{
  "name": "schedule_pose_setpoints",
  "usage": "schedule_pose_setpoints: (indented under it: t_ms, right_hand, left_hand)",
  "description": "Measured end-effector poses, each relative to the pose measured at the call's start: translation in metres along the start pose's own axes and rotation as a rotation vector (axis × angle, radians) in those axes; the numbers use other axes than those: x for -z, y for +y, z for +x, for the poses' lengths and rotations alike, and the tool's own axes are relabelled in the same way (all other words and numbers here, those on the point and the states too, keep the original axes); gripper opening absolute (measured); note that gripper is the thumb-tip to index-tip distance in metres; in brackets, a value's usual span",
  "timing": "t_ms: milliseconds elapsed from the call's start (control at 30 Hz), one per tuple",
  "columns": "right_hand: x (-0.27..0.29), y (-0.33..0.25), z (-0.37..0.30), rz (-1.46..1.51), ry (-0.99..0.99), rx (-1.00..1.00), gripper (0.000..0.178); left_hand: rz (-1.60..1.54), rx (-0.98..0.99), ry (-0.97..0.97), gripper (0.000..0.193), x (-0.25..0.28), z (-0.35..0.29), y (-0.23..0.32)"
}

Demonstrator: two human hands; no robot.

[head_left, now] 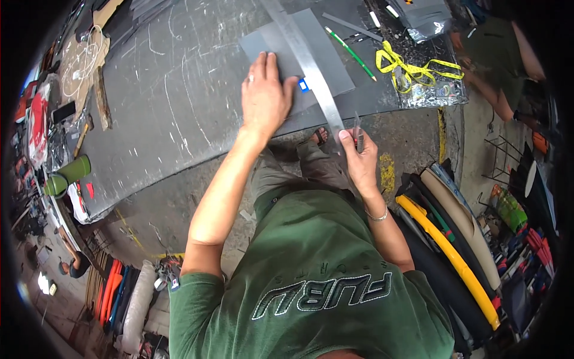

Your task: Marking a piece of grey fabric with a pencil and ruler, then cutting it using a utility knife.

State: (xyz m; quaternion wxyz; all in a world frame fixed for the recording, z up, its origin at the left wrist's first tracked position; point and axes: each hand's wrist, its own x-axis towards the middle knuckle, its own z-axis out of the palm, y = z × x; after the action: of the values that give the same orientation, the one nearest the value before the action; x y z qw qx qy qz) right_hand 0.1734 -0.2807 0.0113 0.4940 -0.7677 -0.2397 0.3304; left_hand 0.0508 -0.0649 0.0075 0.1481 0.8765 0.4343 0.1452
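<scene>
My left hand (266, 99) lies flat with fingers stretched out, pressing on a grey sheet (266, 43) on the dark worktable. A long metal ruler (308, 66) lies slantwise across the sheet, its near end reaching past the table edge. My right hand (362, 161) is closed on that near end. A slim, pointed tool (359, 139), apparently a craft knife, also sits in my right hand, partly hidden by the fingers. Beside my left thumb, a small blue and white label (303, 85) shows at the ruler's edge.
On the table (167, 119) to the right lie a green pencil (353, 54) and a yellow tape measure (412, 69). A green bottle (69, 175) lies at the left edge. Material rolls (448, 257) stand at the lower right. Another person (499, 60) is at the upper right.
</scene>
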Motion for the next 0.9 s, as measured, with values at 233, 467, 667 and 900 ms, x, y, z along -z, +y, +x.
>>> schedule_pose_setpoints:
  t_ms: [233, 467, 667, 900]
  right_hand:
    - [0.016, 0.019, 0.0, -0.083, 0.033, 0.007, 0.034]
    - [-0.014, 0.005, -0.005, -0.007, -0.029, -0.035, 0.028]
    - [-0.027, 0.034, -0.016, -0.166, -0.04, 0.013, 0.03]
    - [-0.026, 0.025, -0.016, -0.301, -0.143, -0.144, 0.03]
  left_hand:
    - [0.079, -0.127, -0.117, 0.082, 0.026, -0.007, -0.085]
    - [0.069, -0.13, -0.053, 0.086, 0.002, -0.016, -0.057]
    - [0.036, -0.133, -0.041, 0.07, 0.001, -0.015, -0.056]
    - [0.009, -0.194, 0.06, 0.056, -0.001, 0.01, -0.068]
